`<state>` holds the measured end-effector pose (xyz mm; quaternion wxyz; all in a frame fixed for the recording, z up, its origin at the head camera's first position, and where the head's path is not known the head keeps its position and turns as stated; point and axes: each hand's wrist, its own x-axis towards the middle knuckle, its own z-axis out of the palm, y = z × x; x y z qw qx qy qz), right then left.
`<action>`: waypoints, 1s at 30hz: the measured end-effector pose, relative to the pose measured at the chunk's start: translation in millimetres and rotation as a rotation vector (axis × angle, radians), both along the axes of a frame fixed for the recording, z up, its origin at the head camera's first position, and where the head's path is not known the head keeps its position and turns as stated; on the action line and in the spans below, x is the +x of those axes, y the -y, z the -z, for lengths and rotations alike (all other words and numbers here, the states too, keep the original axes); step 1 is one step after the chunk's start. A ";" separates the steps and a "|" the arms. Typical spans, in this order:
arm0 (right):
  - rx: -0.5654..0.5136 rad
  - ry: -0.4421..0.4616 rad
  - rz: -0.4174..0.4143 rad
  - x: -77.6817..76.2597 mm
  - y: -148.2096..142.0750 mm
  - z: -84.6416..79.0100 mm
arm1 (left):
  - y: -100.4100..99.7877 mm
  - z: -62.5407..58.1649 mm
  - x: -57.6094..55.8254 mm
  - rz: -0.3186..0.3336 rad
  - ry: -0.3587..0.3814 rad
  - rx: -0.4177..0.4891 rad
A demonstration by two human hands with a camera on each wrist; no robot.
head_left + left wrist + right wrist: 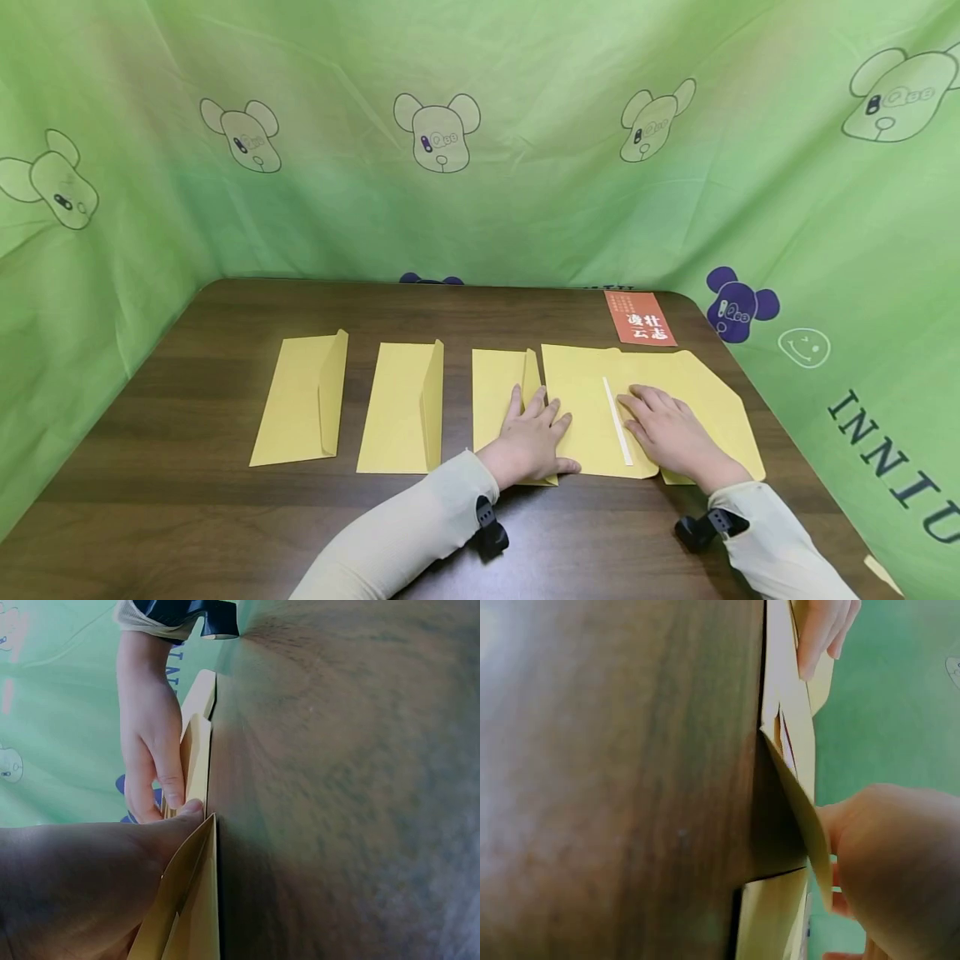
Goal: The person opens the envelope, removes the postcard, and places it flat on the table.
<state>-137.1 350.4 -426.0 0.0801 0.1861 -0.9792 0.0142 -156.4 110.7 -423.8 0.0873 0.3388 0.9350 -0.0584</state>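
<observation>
Left hand (pixel 528 440) splayed on yellow paper envelope (pixel 492 383), right hand (pixel 671 429) loosely extended by white strip (pixel 617 421), bowed flap (pixel 817 844) lifted, clear only from right wrist

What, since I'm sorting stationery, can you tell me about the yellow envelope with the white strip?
The yellow envelope looks like plain paper and lies on the brown table, fourth from the left. A narrow white strip runs at a slant, right of its middle. Its right side, a flap with a rounded near corner, stands lifted in the right wrist view. The left hand reaches over its left edge, thumb resting on it; the right hand touches the flap. Its contents, if any, don't show.
</observation>
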 end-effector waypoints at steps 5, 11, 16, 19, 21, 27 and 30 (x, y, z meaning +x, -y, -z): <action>0.017 0.058 0.041 -1.8 1.4 0.3 | -0.4 0.2 -0.4 -0.003 0.002 -0.010; 0.025 0.102 0.060 -6.5 0.9 1.4 | -0.3 0.7 -0.7 -0.007 0.005 -0.010; 0.022 0.132 0.073 -9.8 1.0 -0.6 | -0.1 1.0 -0.8 -0.001 0.000 -0.011; 0.017 0.152 0.081 -11.5 1.9 -2.2 | -0.1 0.8 -1.0 0.002 -0.002 -0.014; 0.018 0.162 0.085 -13.1 2.6 -3.0 | -0.1 0.8 -1.1 0.002 -0.002 -0.013; 0.025 0.165 0.082 -17.7 4.4 -5.7 | -0.1 0.9 -1.3 0.000 0.001 -0.012; 0.029 0.148 0.066 -19.5 6.3 -7.4 | -0.1 0.8 -1.5 -0.004 0.004 -0.014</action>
